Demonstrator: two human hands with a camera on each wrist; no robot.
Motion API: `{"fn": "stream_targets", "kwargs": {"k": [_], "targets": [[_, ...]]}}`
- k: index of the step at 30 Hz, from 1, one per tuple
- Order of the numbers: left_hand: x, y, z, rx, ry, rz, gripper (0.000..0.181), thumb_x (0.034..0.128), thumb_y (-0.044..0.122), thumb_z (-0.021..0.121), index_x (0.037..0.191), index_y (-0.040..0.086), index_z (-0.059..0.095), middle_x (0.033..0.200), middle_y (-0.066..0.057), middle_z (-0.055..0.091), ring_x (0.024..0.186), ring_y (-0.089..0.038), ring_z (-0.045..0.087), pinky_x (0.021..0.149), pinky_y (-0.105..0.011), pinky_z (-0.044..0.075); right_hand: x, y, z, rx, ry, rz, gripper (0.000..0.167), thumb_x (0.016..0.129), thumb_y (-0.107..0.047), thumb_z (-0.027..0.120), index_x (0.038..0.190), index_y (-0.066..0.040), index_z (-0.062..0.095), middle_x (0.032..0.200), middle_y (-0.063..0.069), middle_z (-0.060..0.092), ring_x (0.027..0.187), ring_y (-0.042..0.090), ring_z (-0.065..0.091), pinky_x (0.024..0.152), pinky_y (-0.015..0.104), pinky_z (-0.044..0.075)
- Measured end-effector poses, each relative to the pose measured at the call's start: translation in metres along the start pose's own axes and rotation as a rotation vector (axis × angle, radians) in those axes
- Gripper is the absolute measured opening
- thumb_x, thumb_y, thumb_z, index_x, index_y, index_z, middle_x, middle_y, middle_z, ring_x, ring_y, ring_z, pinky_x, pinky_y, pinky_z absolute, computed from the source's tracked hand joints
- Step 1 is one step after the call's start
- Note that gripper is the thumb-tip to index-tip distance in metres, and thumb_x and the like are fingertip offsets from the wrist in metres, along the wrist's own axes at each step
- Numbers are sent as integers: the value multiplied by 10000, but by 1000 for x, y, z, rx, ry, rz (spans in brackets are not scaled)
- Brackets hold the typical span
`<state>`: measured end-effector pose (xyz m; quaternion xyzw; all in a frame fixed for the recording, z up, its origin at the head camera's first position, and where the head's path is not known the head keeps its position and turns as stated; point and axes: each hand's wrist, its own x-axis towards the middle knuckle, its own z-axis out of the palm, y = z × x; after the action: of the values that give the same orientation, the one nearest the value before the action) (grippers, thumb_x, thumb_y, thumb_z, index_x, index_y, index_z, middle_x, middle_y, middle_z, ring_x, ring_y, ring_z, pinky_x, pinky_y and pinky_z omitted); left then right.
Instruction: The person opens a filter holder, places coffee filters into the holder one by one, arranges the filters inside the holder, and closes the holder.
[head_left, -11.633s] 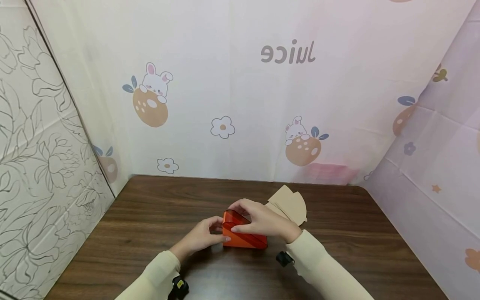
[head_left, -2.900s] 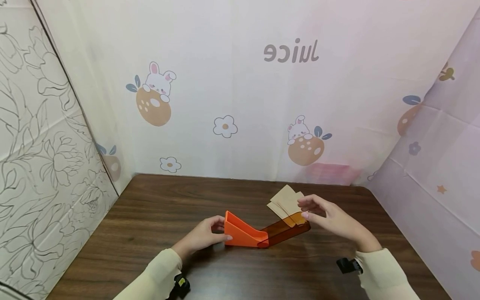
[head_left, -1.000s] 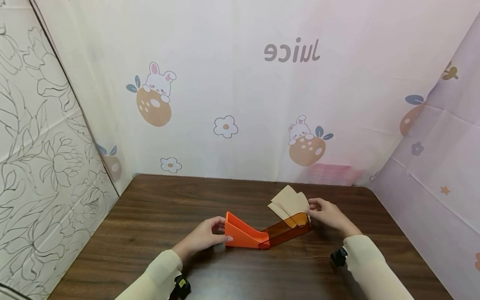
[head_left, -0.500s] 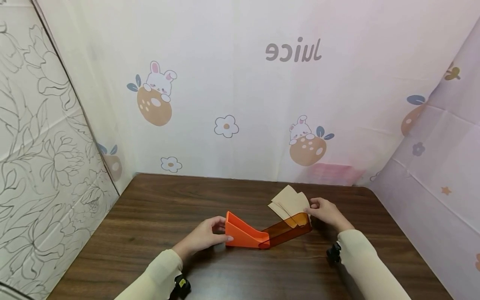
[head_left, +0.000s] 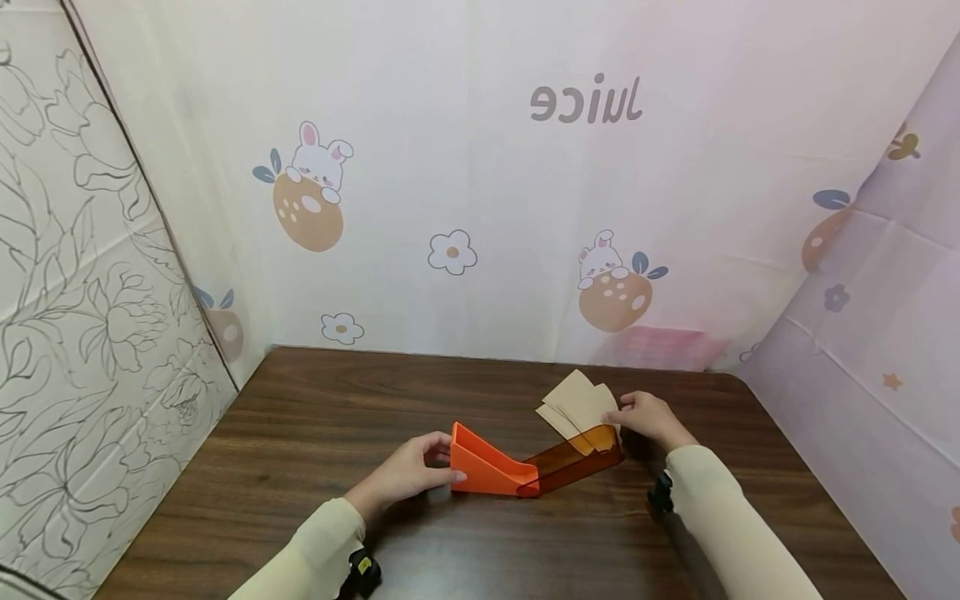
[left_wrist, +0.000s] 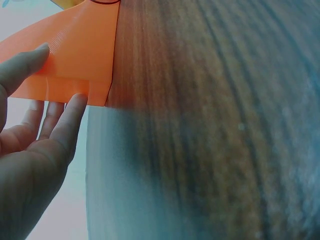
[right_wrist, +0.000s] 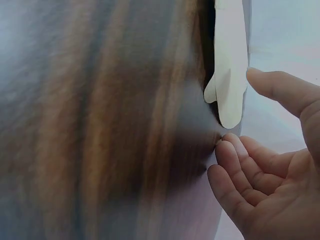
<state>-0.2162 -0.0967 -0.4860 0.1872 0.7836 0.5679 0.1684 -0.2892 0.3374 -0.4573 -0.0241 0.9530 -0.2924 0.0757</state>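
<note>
Head view: tan papers [head_left: 591,406] are lying on the worktop [head_left: 337,400], partly showing through an amber lid [head_left: 566,463] and looking light, bendy, easily creased, probably best pinched by an edge. Left wrist: the left hand [left_wrist: 37,160] is gripping one end of the orange holder [left_wrist: 75,65], likely light, stiff plastic. Right wrist: the right hand [right_wrist: 272,187] is resting loosely beside the papers, thumb and fingers parting, contact not showing clearly.
</note>
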Motion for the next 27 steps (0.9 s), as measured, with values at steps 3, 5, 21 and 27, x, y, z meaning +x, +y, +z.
{"fn": "stream_targets", "kwargs": {"k": [3, 5, 21, 27], "targets": [[0, 0, 0, -2, 2, -3, 415, 864, 274, 813, 1204, 112, 639, 1113, 6, 681, 1035, -196, 621, 961, -456, 478, 4, -1, 0, 3, -7, 43, 703, 900, -366, 735, 1298, 173, 522, 1223, 334, 593, 1081, 456, 585, 921, 574, 473], [-1, 1, 1, -4, 2, -2, 416, 865, 266, 812, 1208, 107, 638, 1114, 3, 681, 1035, -197, 622, 957, -450, 482, 7, 0, 0, -3, -10, 59, 709, 897, -386, 736, 1286, 171, 533, 1265, 354, 563, 1123, 484, 558, 937, 588, 459], [-1, 2, 0, 8, -6, 4, 415, 867, 261, 811, 1204, 92, 638, 1113, -3, 682, 1032, -203, 626, 953, -449, 490, 16, 0, 1, -46, -35, 115, 788, 871, -430, 748, 1283, 204, 526, 1324, 387, 511, 1165, 533, 519, 942, 592, 460], [-2, 3, -1, 2, -4, 8, 409, 871, 254, 807, 1204, 89, 637, 1115, -10, 682, 1034, -200, 625, 946, -427, 493, 18, -1, 2, -42, -49, 117, 752, 878, -381, 752, 1278, 212, 521, 1323, 390, 508, 1177, 536, 508, 952, 598, 449]]}}
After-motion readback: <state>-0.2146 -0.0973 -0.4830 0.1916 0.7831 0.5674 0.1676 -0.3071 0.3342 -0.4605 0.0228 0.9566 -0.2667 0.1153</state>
